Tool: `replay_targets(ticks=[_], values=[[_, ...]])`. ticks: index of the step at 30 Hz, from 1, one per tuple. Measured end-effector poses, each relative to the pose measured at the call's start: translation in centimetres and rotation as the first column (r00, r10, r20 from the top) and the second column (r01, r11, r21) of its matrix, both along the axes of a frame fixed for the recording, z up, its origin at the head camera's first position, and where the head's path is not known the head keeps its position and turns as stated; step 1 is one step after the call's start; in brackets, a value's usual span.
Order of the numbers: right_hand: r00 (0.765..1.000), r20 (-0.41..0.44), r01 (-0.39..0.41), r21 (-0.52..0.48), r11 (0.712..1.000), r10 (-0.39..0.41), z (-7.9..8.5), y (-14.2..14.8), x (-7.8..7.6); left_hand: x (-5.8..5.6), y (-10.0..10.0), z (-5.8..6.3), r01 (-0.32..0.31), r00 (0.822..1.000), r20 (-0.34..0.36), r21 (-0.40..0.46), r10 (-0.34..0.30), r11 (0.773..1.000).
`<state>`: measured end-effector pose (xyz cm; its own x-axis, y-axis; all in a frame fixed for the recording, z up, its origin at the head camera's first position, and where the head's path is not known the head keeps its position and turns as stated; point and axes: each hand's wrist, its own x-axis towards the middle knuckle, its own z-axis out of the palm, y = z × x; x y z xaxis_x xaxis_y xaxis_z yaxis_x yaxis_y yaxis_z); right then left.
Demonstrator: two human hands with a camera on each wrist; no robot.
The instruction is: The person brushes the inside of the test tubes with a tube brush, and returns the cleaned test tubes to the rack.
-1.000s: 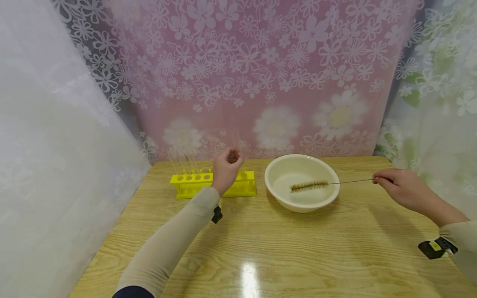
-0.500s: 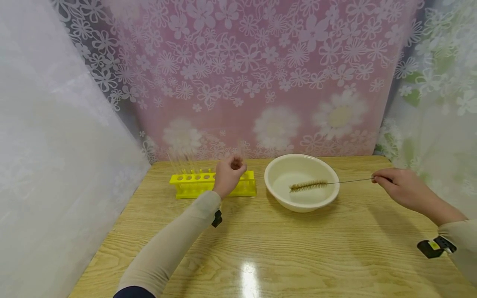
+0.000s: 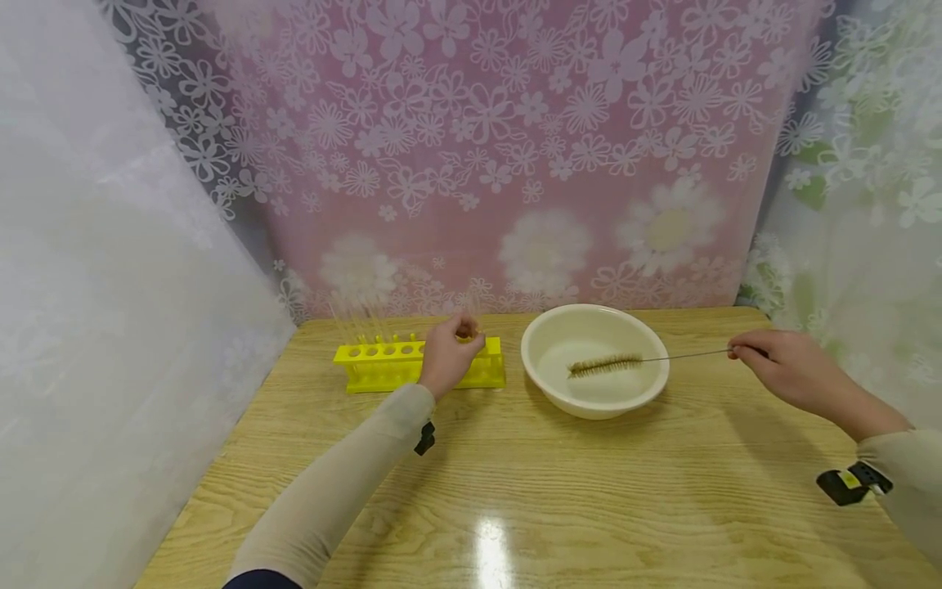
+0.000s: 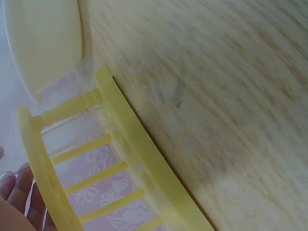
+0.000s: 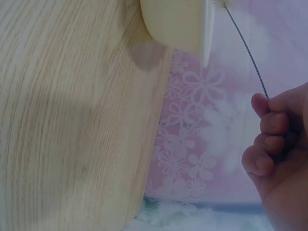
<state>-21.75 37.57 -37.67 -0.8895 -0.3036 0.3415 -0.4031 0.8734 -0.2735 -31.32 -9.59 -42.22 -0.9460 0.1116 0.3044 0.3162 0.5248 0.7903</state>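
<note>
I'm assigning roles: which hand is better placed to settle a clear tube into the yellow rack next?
Probably the left hand: it pinches a clear tube at the rack, while the right hand, past the bowl, grips the brush.

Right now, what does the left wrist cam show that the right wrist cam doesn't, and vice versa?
Left wrist only: the yellow rack, the faint outline of a clear tube at its end nearest the bowl, and part of the left hand at the lower left edge.

Right wrist only: the right hand pinching the twisted wire stem of the brush, whose bristles just show at the top edge.

Both: part of the pale bowl, the wooden table and the pink flowery cloth.
</note>
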Motion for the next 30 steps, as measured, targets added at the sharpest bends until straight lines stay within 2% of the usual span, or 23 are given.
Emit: replay_targets(ticks=[6, 13, 20, 30], values=[[1.0, 0.008, -0.001, 0.013, 1.0, 0.001, -0.1, -0.6, -0.7, 0.0, 0.0, 0.0, -0.004, 1.0, -0.002, -0.029, 0.004, 1.0], [1.0, -0.002, -0.029, 0.018, 0.999, 0.029, -1.0, -1.6, -1.9, 0.2, -0.1, -0.1, -0.029, 0.999, 0.031, -0.024, 0.03, 0.999], [0.997, 0.072, -0.043, 0.025, 0.999, 0.041, -1.4, -2.5, -2.7, 0.8, -0.8, -0.1, -0.078, 0.997, 0.025, -0.024, 0.078, 0.997], [0.983, 0.155, -0.108, 0.045, 0.993, 0.1, -1.9, -2.6, -3.2, 2.2, -2.6, -0.2, -0.145, 0.989, -0.017, -0.104, 0.144, 0.984]])
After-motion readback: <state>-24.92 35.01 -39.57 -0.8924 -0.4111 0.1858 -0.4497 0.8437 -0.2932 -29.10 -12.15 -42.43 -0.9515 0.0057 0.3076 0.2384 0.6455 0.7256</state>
